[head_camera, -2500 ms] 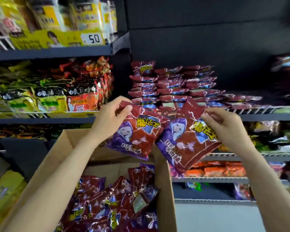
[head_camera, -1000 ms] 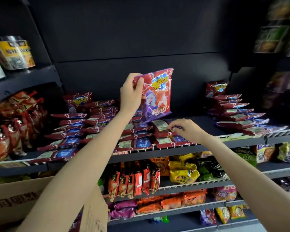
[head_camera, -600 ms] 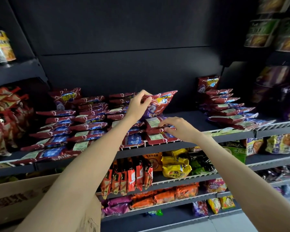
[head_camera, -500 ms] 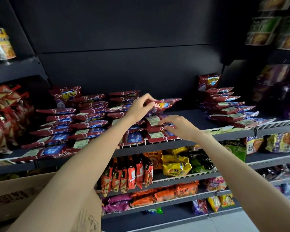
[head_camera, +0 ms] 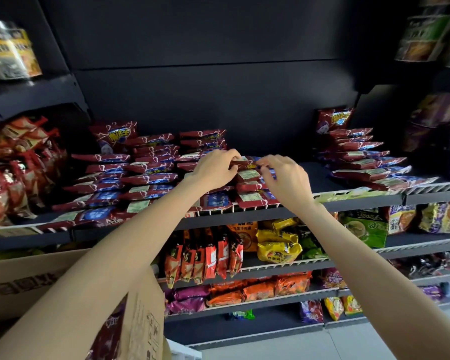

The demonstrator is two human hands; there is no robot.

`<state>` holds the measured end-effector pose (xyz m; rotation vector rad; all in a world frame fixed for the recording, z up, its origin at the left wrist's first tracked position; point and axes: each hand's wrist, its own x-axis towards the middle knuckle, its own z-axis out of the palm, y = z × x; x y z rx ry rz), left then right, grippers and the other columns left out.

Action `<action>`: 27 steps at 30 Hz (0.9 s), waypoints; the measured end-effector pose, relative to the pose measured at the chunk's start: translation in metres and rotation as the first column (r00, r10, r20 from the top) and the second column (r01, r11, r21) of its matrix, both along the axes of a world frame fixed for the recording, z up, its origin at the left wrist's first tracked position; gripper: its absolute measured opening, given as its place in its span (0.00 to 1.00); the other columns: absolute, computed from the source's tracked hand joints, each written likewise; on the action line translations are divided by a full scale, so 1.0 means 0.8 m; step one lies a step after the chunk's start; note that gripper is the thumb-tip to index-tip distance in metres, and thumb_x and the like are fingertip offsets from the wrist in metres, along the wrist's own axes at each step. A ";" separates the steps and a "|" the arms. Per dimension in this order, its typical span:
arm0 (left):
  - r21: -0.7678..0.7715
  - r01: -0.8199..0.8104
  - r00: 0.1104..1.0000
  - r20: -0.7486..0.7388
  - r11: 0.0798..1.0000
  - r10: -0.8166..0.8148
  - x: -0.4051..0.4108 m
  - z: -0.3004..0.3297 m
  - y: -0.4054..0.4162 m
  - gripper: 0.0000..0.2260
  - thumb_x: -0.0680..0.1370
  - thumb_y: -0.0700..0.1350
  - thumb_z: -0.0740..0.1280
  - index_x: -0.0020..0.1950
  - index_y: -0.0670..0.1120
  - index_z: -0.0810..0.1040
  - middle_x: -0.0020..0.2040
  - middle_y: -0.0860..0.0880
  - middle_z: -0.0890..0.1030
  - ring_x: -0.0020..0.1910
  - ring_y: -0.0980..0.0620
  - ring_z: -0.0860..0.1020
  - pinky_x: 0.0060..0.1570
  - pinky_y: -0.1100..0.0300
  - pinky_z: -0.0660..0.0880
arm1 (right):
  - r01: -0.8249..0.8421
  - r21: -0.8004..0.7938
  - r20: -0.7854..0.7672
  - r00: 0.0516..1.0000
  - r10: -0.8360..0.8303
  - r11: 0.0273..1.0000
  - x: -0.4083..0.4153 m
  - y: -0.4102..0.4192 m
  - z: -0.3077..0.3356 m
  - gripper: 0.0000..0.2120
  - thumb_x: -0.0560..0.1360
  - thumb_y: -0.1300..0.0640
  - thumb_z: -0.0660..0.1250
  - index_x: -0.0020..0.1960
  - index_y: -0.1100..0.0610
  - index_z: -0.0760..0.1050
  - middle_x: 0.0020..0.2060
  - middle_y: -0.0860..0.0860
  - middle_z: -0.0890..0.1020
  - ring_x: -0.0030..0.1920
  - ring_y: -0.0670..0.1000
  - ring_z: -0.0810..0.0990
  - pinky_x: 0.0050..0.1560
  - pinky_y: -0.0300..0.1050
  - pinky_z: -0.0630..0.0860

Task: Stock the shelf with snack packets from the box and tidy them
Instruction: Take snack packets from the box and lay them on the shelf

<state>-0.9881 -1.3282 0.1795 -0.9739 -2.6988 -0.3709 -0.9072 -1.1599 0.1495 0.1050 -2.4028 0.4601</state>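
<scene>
Packet (head_camera: 246,163) now down flat on top of the middle stack (head_camera: 250,187); a second ago held upright, high in the left hand, front print facing out. Left hand (head_camera: 215,170) pinched on packet's left edge, thumb above, fingers curled over. Right hand (head_camera: 283,178) brought up from the lower stack to the packet's right edge, fingertips (head_camera: 264,162) touching it; can't tell whether clamped or just nudging. Both grips at the same height, packet spanning between them.

Reading: placing done, squaring-up under way. One more unit on the shelf (head_camera: 320,175); plenty left, going by red packets showing in the box (head_camera: 140,320) well below the left forearm.

Packet: dark red foil, pale label patch and blue print just visible between the hands, mostly hidden by fingers. Lying roughly level, matching the flat packets beneath. Same product in stepped stacks left of the left grip (head_camera: 146,175) and well right of the right grip (head_camera: 364,162), bare shelf between the latter and the working stack.
</scene>
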 end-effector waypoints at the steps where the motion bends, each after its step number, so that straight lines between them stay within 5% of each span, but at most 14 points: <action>1: 0.007 -0.001 0.999 -0.042 1.000 0.002 0.008 0.005 -0.007 0.14 0.80 0.47 0.61 0.65 0.49 0.72 0.56 0.51 0.80 0.53 0.51 0.77 0.47 0.56 0.74 | 0.023 -0.018 -0.062 0.998 -0.024 1.000 0.006 -0.008 0.006 0.10 0.79 0.57 0.60 0.57 0.54 0.78 0.47 0.49 0.82 0.46 0.50 0.79 0.36 0.40 0.70; 3: 0.011 0.010 0.989 -0.150 1.000 -0.008 0.027 0.013 -0.028 0.12 0.79 0.47 0.61 0.63 0.50 0.74 0.56 0.54 0.80 0.57 0.52 0.75 0.44 0.58 0.71 | 0.026 -0.060 -0.151 0.988 -0.035 0.998 0.019 -0.026 0.017 0.10 0.79 0.56 0.60 0.56 0.54 0.78 0.44 0.49 0.82 0.43 0.49 0.79 0.34 0.41 0.71; 9: 0.108 0.173 0.896 -0.429 0.979 -0.111 0.118 0.021 -0.145 0.07 0.76 0.47 0.64 0.47 0.49 0.82 0.37 0.57 0.82 0.36 0.59 0.76 0.31 0.72 0.62 | -0.145 -0.058 -0.281 0.952 0.123 0.988 0.073 -0.112 0.026 0.11 0.79 0.54 0.59 0.54 0.57 0.78 0.41 0.49 0.82 0.37 0.47 0.79 0.29 0.43 0.75; 12: 0.131 0.173 0.875 -0.475 0.976 -0.092 0.158 0.004 -0.223 0.08 0.76 0.47 0.65 0.44 0.47 0.83 0.33 0.54 0.81 0.31 0.57 0.77 0.28 0.68 0.68 | -0.328 -0.061 -0.211 0.927 0.309 0.943 0.100 -0.178 0.015 0.10 0.78 0.54 0.60 0.52 0.57 0.78 0.39 0.48 0.82 0.34 0.43 0.76 0.30 0.41 0.75; 16: 0.012 0.006 0.942 -0.334 1.000 -0.002 0.190 -0.036 -0.338 0.10 0.76 0.50 0.62 0.42 0.50 0.81 0.30 0.56 0.78 0.30 0.57 0.76 0.27 0.67 0.65 | -0.482 -0.049 0.307 0.826 0.473 0.875 0.114 -0.273 -0.010 0.08 0.78 0.50 0.60 0.51 0.50 0.77 0.39 0.47 0.82 0.38 0.50 0.80 0.38 0.48 0.79; 20: -0.292 -0.199 0.978 -0.003 0.936 0.207 0.208 -0.093 -0.451 0.10 0.78 0.56 0.60 0.50 0.56 0.78 0.38 0.59 0.80 0.36 0.58 0.77 0.25 0.67 0.61 | -0.667 0.007 0.763 0.486 0.427 0.745 0.113 -0.369 -0.045 0.12 0.78 0.47 0.60 0.59 0.48 0.74 0.51 0.49 0.82 0.51 0.53 0.79 0.48 0.45 0.74; 22: -0.367 -0.228 0.958 0.082 0.902 0.275 0.221 -0.132 -0.506 0.09 0.78 0.55 0.61 0.54 0.56 0.77 0.45 0.59 0.81 0.41 0.59 0.78 0.30 0.66 0.68 | -0.722 0.062 0.831 0.420 0.365 0.689 0.114 -0.423 -0.075 0.15 0.78 0.47 0.60 0.63 0.49 0.72 0.55 0.51 0.80 0.55 0.55 0.77 0.50 0.47 0.73; 27: -0.456 -0.258 0.901 0.204 0.852 0.382 0.262 -0.213 -0.629 0.13 0.78 0.53 0.62 0.60 0.52 0.76 0.57 0.53 0.80 0.53 0.54 0.78 0.41 0.61 0.74 | -0.787 0.197 0.842 0.441 0.311 0.585 0.136 -0.539 -0.160 0.18 0.79 0.47 0.60 0.66 0.52 0.69 0.59 0.55 0.77 0.59 0.57 0.76 0.47 0.49 0.72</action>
